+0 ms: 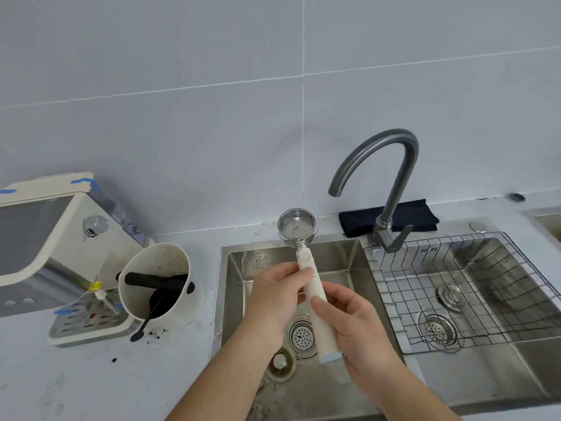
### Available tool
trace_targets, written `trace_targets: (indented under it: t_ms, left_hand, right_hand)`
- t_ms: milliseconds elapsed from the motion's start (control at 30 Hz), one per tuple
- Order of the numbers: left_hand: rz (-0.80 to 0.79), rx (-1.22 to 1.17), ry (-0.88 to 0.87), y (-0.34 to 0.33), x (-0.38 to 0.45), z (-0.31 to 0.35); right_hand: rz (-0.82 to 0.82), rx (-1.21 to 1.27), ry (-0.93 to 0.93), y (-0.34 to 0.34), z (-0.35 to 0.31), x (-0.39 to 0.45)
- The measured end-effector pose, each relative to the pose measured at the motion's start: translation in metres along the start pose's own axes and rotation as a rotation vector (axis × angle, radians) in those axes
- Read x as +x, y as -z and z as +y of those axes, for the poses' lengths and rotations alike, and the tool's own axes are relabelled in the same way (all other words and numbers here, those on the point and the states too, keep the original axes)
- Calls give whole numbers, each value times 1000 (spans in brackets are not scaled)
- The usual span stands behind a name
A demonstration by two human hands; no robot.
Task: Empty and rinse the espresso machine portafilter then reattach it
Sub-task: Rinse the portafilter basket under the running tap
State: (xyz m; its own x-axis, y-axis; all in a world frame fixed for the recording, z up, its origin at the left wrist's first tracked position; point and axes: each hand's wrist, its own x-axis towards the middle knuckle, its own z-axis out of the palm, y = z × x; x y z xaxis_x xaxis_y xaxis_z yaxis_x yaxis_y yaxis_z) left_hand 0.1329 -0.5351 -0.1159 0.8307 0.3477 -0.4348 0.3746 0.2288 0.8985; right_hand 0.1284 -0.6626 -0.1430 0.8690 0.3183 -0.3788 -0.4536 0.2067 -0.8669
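The portafilter [297,227] has a steel basket speckled with coffee grounds and a long white handle. It is held over the left sink basin [343,256], basket away from me and open side facing up toward me. My left hand [274,302] grips the upper handle, thumb on top. Lower down the handle, my right hand [353,322] wraps around it. The grey faucet [391,177] arches above and to the right, with no water running. The cream espresso machine [42,238] stands at the far left.
A white knock box [161,284] with dark grounds and a black bar sits beside the machine, with a black brush [145,322] leaning on it. Loose grounds dot the counter. A wire rack [467,287] fills the right basin. A dark cloth [391,215] lies behind the faucet.
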Motion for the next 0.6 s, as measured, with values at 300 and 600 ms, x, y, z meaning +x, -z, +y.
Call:
trace_targets:
  t_ms: [300, 600]
  left_hand:
    - [-20, -11, 72, -32, 35, -2]
    - [-47, -27, 194, -43, 61, -6]
  right_hand:
    - [43, -18, 26, 47, -17, 30]
    - [454, -314, 171, 128, -63, 101]
